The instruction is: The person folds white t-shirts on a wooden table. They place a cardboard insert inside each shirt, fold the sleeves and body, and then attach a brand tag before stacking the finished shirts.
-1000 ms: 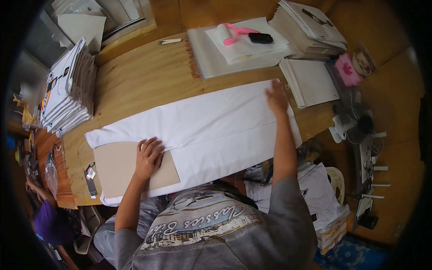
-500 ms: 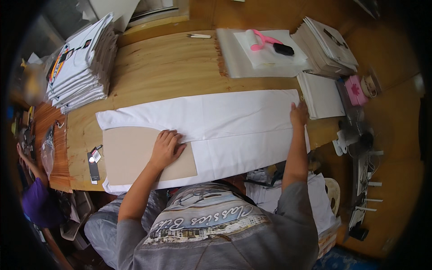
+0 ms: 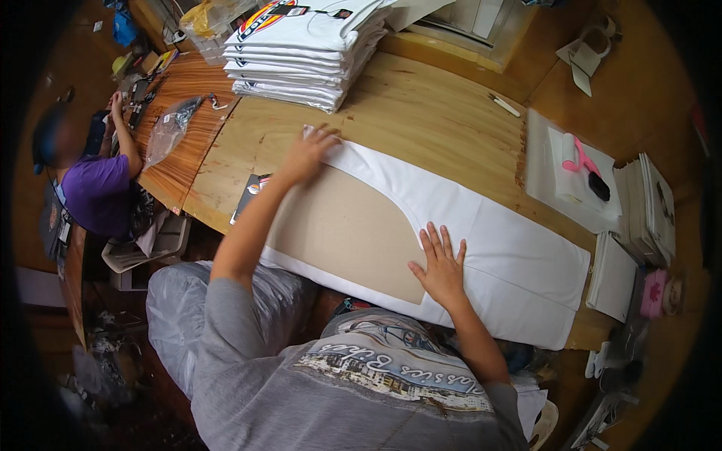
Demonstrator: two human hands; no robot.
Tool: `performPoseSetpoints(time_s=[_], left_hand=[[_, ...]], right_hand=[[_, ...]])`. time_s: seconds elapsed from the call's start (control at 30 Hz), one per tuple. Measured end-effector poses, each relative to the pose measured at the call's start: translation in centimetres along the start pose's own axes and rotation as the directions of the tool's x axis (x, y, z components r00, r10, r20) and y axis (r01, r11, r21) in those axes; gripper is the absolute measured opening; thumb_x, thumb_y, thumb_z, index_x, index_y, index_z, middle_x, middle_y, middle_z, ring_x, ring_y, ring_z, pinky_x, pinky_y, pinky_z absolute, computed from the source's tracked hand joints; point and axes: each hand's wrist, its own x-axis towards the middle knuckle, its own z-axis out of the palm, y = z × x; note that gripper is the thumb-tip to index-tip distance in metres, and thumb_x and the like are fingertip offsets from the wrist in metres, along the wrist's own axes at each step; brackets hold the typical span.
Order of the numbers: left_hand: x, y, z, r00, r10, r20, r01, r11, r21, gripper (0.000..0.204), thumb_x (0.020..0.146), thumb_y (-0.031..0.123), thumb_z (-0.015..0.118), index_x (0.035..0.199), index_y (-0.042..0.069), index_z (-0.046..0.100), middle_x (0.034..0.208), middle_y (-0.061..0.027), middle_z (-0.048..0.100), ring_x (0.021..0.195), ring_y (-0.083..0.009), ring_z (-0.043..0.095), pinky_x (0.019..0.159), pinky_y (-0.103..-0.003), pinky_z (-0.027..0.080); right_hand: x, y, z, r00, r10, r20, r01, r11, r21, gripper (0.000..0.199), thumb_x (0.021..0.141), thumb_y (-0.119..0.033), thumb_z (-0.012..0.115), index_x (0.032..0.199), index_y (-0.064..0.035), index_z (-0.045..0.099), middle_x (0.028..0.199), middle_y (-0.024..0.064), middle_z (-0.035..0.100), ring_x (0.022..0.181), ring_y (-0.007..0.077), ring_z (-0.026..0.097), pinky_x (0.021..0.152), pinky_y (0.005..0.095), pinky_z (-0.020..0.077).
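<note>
A white folded garment (image 3: 500,244) lies long across the wooden table, with a flat beige board (image 3: 342,233) resting on its left part. White cloth borders the board along its curved far side and its near edge. At the garment's far left corner, my left hand (image 3: 307,156) is on the cloth, its fingers stretched out and slightly blurred. My right hand (image 3: 442,272) lies flat, fingers spread, on the white cloth just right of the board. A dark tag (image 3: 248,197) shows partly beside my left forearm.
A tall stack of folded white shirts (image 3: 304,60) stands at the far left. Toward the right are a pink-handled roller (image 3: 577,159), stacked boards (image 3: 650,203) and a pink box (image 3: 654,293). Another person in a purple top (image 3: 98,192) sits at left. A plastic-covered bundle (image 3: 188,316) stands below the table.
My view has turned left. My left hand has gone from the board to the garment's far left corner. My right hand has come from the garment's right end to beside the board.
</note>
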Motion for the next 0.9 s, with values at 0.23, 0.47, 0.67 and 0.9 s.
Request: performPoseSetpoints(time_s=[0.23,0.47,0.67,0.9], left_hand=[[-2.2,-6.0,-0.8,0.992,0.018,0.124,-0.033,0.993,0.115,0.018,0.067,0.003,0.048,0.083,0.007,0.055,0.103,-0.0023,0.053,0.106,-0.0218,0.041,0.09,-0.038,0.03],[-2.6,4.9,-3.5,0.925,-0.282,-0.254,0.103,0.832,-0.545,0.012,0.066,-0.007,0.048,0.077,-0.001,0.051,0.068,-0.0129,0.051,0.066,-0.0274,0.052,0.058,-0.031,0.04],[-16.6,13.9,-5.5,0.484,0.215,0.848,0.826,0.209,-0.524,0.024,0.066,-0.013,0.034,0.068,-0.002,0.056,0.073,-0.0091,0.059,0.073,-0.0146,0.056,0.07,-0.026,0.043],[-20.6,20.0,4.3,0.699,-0.04,0.714,0.713,-0.028,-0.7,0.031,0.069,-0.014,0.036,0.074,0.002,0.063,0.075,-0.0055,0.061,0.073,-0.0121,0.053,0.066,-0.022,0.041]], right_hand=[[-0.1,0.1,0.1,1.0,-0.009,-0.006,0.008,1.0,-0.022,0.064,0.077,-0.047,0.045,0.128,-0.0136,0.027,0.136,0.0008,0.018,0.126,0.0217,0.014,0.096,0.0558,0.0077],[-1.6,3.1,0.3,0.996,0.016,-0.088,-0.018,1.0,-0.017,0.062,0.075,-0.048,0.045,0.127,-0.0158,0.031,0.134,0.0007,0.024,0.124,0.0185,0.02,0.095,0.0559,0.011],[-20.1,22.0,0.6,0.438,0.664,-0.606,-0.831,0.556,0.009,0.041,0.079,-0.019,0.048,0.116,-0.0054,0.041,0.119,0.0144,0.041,0.116,0.0267,0.034,0.093,0.05,0.0232],[-34.7,27.2,7.2,0.045,0.982,0.183,-0.367,-0.154,0.917,0.038,0.066,0.004,0.055,0.104,-0.0006,0.05,0.098,0.0065,0.052,0.09,0.016,0.048,0.078,0.0265,0.0383]])
